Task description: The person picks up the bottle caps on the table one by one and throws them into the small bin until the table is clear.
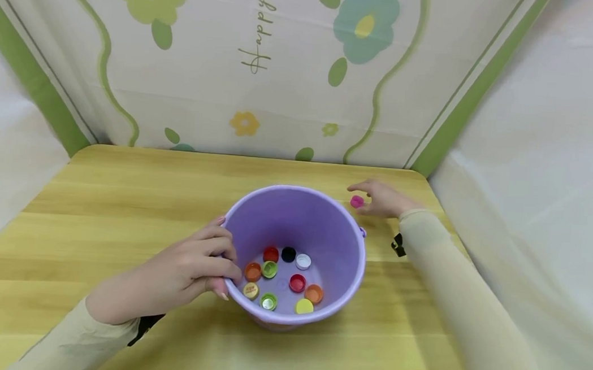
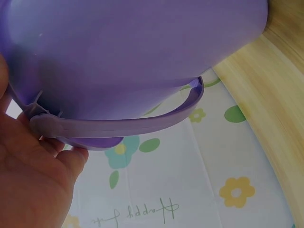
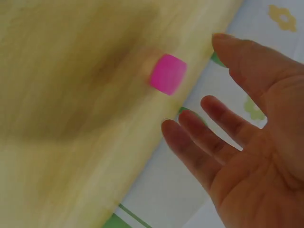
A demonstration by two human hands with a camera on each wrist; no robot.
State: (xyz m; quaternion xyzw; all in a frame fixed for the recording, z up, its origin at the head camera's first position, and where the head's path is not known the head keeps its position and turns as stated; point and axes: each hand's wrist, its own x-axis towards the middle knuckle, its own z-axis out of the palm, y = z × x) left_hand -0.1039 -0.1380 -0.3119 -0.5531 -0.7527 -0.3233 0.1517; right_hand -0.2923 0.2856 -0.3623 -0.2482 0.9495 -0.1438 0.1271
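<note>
Behind purple bucket [image 1: 294,219], "Happy" backdrop [image 1: 260,33]

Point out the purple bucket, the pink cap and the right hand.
purple bucket [image 1: 325,220], head view, inner wall.
pink cap [image 1: 357,202], head view, its top.
right hand [image 1: 384,199], head view, back of the hand.

We see bright, even light with soft shadows under the bucket [image 1: 294,230]. Our head view bends at its edges; the right-wrist view blurs the pink cap [image 3: 168,74].
</note>
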